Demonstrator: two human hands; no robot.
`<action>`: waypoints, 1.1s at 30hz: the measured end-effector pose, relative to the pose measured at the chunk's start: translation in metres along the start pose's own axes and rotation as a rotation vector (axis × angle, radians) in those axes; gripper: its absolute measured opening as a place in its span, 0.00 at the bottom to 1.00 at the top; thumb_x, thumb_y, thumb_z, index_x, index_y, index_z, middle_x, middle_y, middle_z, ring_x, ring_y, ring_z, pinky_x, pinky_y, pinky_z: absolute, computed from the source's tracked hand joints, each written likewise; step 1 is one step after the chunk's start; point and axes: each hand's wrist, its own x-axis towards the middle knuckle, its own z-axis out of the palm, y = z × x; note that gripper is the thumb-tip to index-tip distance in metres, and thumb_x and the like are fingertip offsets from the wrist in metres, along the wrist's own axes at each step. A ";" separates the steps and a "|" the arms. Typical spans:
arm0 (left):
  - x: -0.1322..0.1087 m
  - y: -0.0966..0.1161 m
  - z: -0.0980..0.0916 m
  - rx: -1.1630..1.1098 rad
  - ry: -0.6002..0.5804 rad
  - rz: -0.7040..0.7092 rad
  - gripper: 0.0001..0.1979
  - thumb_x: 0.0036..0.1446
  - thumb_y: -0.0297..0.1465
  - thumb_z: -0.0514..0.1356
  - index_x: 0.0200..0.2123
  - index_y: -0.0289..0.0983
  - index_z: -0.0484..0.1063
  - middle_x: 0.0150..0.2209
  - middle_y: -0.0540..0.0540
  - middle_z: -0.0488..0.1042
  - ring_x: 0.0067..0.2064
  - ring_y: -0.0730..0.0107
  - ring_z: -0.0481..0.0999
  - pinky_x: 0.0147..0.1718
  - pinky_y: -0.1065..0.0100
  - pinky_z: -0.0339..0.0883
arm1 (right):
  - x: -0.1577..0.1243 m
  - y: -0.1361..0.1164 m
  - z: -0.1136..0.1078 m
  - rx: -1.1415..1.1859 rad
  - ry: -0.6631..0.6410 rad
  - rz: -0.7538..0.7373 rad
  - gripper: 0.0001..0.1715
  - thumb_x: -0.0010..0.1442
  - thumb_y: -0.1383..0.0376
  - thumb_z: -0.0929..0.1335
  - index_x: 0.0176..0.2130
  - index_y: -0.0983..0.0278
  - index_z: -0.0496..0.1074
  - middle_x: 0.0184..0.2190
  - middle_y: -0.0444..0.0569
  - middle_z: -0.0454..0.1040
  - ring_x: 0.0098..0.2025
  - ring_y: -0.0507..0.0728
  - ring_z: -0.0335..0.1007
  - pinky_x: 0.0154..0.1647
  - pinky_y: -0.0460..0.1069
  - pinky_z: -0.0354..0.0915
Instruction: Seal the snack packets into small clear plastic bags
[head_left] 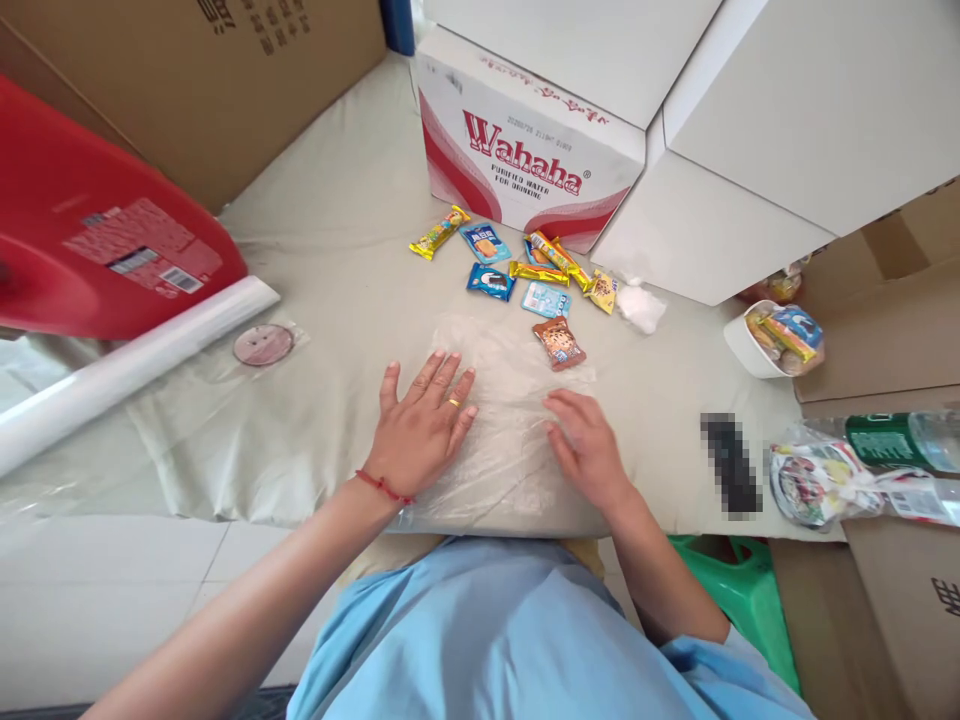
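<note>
A clear plastic sheet or bag lies flat on the cloth-covered table. My left hand rests on its left part, palm down with the fingers spread, a ring on one finger and a red cord at the wrist. At the sheet's right side is my right hand, fingers slightly curled and apart, with nothing seen in it. Beyond the hands lie a brown snack packet, a blue packet, a light blue packet, several yellow-wrapped bars and a white crumpled piece.
A Wahaha carton stands behind the snacks. On the left are a red container, a white roll and a pink disc. To the right are a bowl of snacks, a pixelated dark object and a green-labelled bottle.
</note>
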 end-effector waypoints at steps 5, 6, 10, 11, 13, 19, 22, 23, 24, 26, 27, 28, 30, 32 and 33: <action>0.007 -0.031 0.007 0.098 -0.155 -0.042 0.29 0.73 0.43 0.45 0.72 0.44 0.62 0.75 0.37 0.58 0.75 0.46 0.58 0.71 0.28 0.28 | -0.024 0.028 0.010 -0.153 -0.339 -0.117 0.27 0.73 0.61 0.66 0.68 0.57 0.69 0.73 0.54 0.62 0.76 0.65 0.55 0.73 0.66 0.62; 0.007 -0.034 0.006 0.112 -0.170 -0.040 0.30 0.73 0.43 0.44 0.72 0.44 0.61 0.75 0.38 0.57 0.75 0.46 0.58 0.71 0.28 0.27 | -0.031 0.036 0.005 -0.167 -0.341 -0.098 0.28 0.73 0.61 0.66 0.69 0.57 0.68 0.73 0.53 0.62 0.76 0.64 0.54 0.73 0.66 0.62; 0.005 -0.036 0.004 0.160 -0.191 -0.042 0.30 0.73 0.44 0.42 0.73 0.45 0.59 0.76 0.40 0.54 0.76 0.49 0.56 0.71 0.30 0.26 | -0.046 0.057 -0.032 -0.106 -0.295 -0.038 0.23 0.73 0.62 0.66 0.64 0.55 0.73 0.66 0.53 0.72 0.69 0.63 0.67 0.67 0.64 0.68; 0.005 -0.035 0.004 0.175 -0.200 -0.043 0.30 0.73 0.44 0.42 0.74 0.44 0.59 0.76 0.40 0.53 0.76 0.50 0.56 0.71 0.30 0.25 | -0.043 0.059 -0.042 -0.079 -0.281 -0.022 0.20 0.74 0.62 0.65 0.61 0.56 0.75 0.62 0.53 0.76 0.65 0.62 0.71 0.64 0.63 0.71; 0.005 -0.034 0.004 0.205 -0.223 -0.047 0.31 0.74 0.44 0.40 0.74 0.42 0.58 0.76 0.41 0.52 0.76 0.50 0.55 0.71 0.30 0.24 | -0.025 0.060 -0.058 -0.059 -0.241 0.018 0.17 0.74 0.61 0.64 0.55 0.55 0.79 0.53 0.52 0.82 0.56 0.61 0.78 0.57 0.60 0.75; 0.007 -0.035 0.006 0.241 -0.267 -0.059 0.31 0.74 0.45 0.40 0.75 0.44 0.56 0.77 0.42 0.50 0.77 0.50 0.53 0.71 0.29 0.29 | 0.100 0.068 -0.051 -0.247 -0.167 0.051 0.17 0.73 0.59 0.63 0.46 0.58 0.81 0.45 0.53 0.83 0.48 0.63 0.78 0.52 0.58 0.72; 0.006 -0.036 0.007 0.249 -0.255 -0.054 0.31 0.74 0.45 0.40 0.75 0.44 0.56 0.77 0.42 0.51 0.77 0.50 0.53 0.72 0.30 0.30 | 0.170 0.078 -0.025 -0.319 -0.187 0.109 0.18 0.70 0.64 0.62 0.44 0.62 0.81 0.46 0.55 0.83 0.50 0.65 0.76 0.54 0.59 0.70; 0.006 -0.037 0.007 0.249 -0.251 -0.052 0.31 0.74 0.45 0.41 0.75 0.45 0.56 0.77 0.43 0.51 0.77 0.50 0.53 0.72 0.30 0.30 | 0.190 0.081 -0.018 -0.358 -0.159 0.128 0.19 0.70 0.65 0.62 0.46 0.63 0.81 0.47 0.56 0.82 0.51 0.66 0.75 0.56 0.60 0.69; 0.006 -0.037 0.008 0.248 -0.247 -0.050 0.31 0.74 0.45 0.41 0.75 0.45 0.56 0.77 0.43 0.51 0.77 0.50 0.53 0.72 0.30 0.30 | 0.207 0.085 -0.011 -0.399 -0.107 0.145 0.20 0.69 0.65 0.61 0.49 0.64 0.80 0.49 0.58 0.81 0.53 0.68 0.73 0.58 0.61 0.67; 0.006 -0.037 0.008 0.245 -0.242 -0.050 0.30 0.74 0.45 0.42 0.75 0.46 0.56 0.77 0.44 0.51 0.77 0.50 0.52 0.72 0.31 0.30 | 0.235 0.093 -0.001 -0.474 0.009 0.177 0.22 0.69 0.64 0.62 0.56 0.67 0.77 0.55 0.62 0.77 0.58 0.70 0.67 0.62 0.63 0.63; 0.006 -0.037 0.008 0.243 -0.243 -0.050 0.30 0.74 0.45 0.42 0.75 0.47 0.55 0.77 0.44 0.51 0.77 0.50 0.52 0.72 0.31 0.30 | 0.245 0.097 0.003 -0.504 0.049 0.206 0.24 0.69 0.62 0.62 0.59 0.68 0.74 0.58 0.64 0.75 0.60 0.72 0.64 0.63 0.64 0.62; 0.006 -0.037 0.008 0.243 -0.244 -0.049 0.30 0.74 0.45 0.43 0.75 0.47 0.55 0.77 0.44 0.51 0.77 0.50 0.52 0.72 0.30 0.31 | 0.253 0.101 0.006 -0.529 0.060 0.244 0.27 0.69 0.59 0.63 0.61 0.69 0.72 0.60 0.66 0.73 0.62 0.74 0.62 0.62 0.65 0.61; 0.006 -0.036 0.008 0.242 -0.251 -0.048 0.30 0.74 0.45 0.43 0.75 0.47 0.55 0.77 0.44 0.51 0.77 0.49 0.51 0.72 0.30 0.32 | 0.265 0.110 0.012 -0.568 0.001 0.327 0.34 0.69 0.52 0.65 0.64 0.70 0.69 0.61 0.68 0.72 0.62 0.76 0.60 0.61 0.67 0.62; 0.007 -0.036 0.008 0.246 -0.253 -0.050 0.30 0.74 0.45 0.43 0.75 0.46 0.55 0.77 0.43 0.51 0.77 0.50 0.52 0.72 0.30 0.33 | 0.272 0.117 0.016 -0.596 -0.094 0.364 0.36 0.69 0.49 0.64 0.65 0.70 0.67 0.59 0.69 0.73 0.63 0.76 0.60 0.61 0.68 0.62; 0.007 -0.036 0.008 0.249 -0.253 -0.050 0.30 0.74 0.45 0.43 0.75 0.45 0.55 0.77 0.43 0.51 0.77 0.50 0.52 0.72 0.30 0.33 | 0.274 0.120 0.018 -0.605 -0.128 0.362 0.35 0.70 0.50 0.63 0.65 0.70 0.67 0.59 0.69 0.73 0.63 0.76 0.60 0.61 0.68 0.61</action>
